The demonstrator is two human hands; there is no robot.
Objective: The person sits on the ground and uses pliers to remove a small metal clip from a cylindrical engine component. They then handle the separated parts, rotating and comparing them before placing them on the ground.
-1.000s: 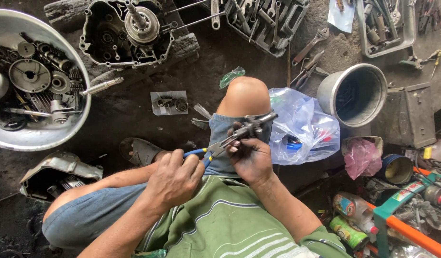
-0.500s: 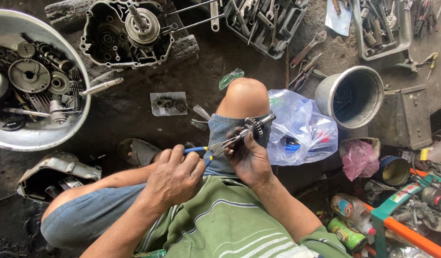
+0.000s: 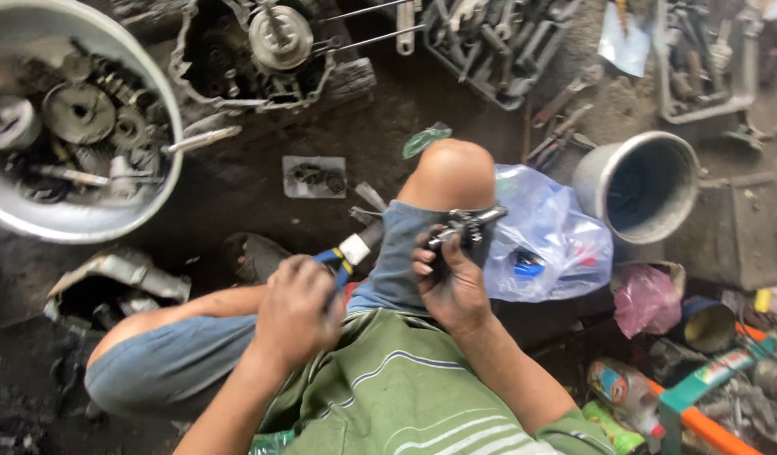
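Left hand (image 3: 297,310) closed around blue-handled pliers (image 3: 348,253). Right hand (image 3: 450,282) gripping small metal part (image 3: 466,227) against raised knee (image 3: 450,175). Clear plastic bag (image 3: 544,240) just beside knee, right of it. Metal pot (image 3: 639,181) lying on its side beyond bag. Large metal basin (image 3: 85,215) of gears and shafts at upper left. Engine casing (image 3: 253,50) at top centre. Tray of tools (image 3: 498,42) at top. Pink bag (image 3: 645,299) below pot.

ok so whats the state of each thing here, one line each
left hand: closed around blue-handled pliers
right hand: gripping a small metal part over the knee
metal basin: upright, full of gears and parts
engine case: open, insides showing
metal pot: tipped on its side, mouth showing
plastic bag: crumpled, items inside
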